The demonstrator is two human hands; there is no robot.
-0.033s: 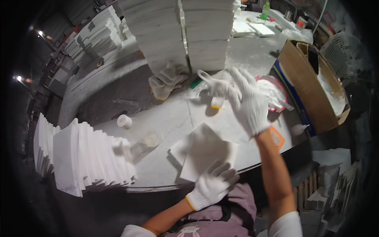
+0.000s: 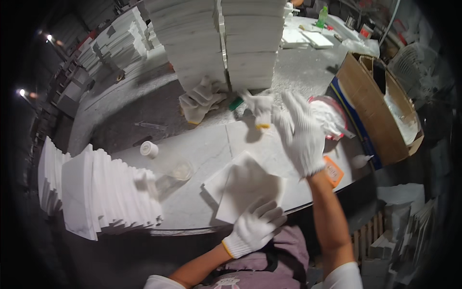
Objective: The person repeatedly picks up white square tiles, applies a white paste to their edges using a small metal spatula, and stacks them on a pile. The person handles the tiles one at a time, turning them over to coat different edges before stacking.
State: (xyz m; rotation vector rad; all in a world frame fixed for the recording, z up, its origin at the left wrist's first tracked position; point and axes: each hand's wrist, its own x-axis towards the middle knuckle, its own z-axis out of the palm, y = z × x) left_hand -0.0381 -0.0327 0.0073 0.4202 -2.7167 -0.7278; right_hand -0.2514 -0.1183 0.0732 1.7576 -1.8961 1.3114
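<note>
My left hand [image 2: 256, 227], in a white knit glove with a yellow cuff edge, lies with fingers extended over the near edge of a square white tile [image 2: 245, 192]. Another white tile [image 2: 216, 184] shows partly beneath it, turned at an angle. My right hand [image 2: 304, 137], gloved too, is raised over the far side of the worktop with its fingers stretched out. Just left of its thumb is a loose white glove [image 2: 261, 107] with a yellow cuff, blurred at its far end. Whether it still touches the hand is unclear. More gloves [image 2: 201, 102] lie further left.
Thin white slabs [image 2: 113, 188] stand in a row on the left. Beside them are a white jar [image 2: 149, 149] and a clear container [image 2: 180, 171]. Tall slab stacks [image 2: 252, 45] rise behind. At right are a red-rimmed bowl [image 2: 332, 118], an orange packet [image 2: 333, 172] and a cardboard box [image 2: 373, 106].
My right hand has drawn slightly nearer to me, and the loose glove beside it has shifted and dropped a little. My left hand has stayed on the tile.
</note>
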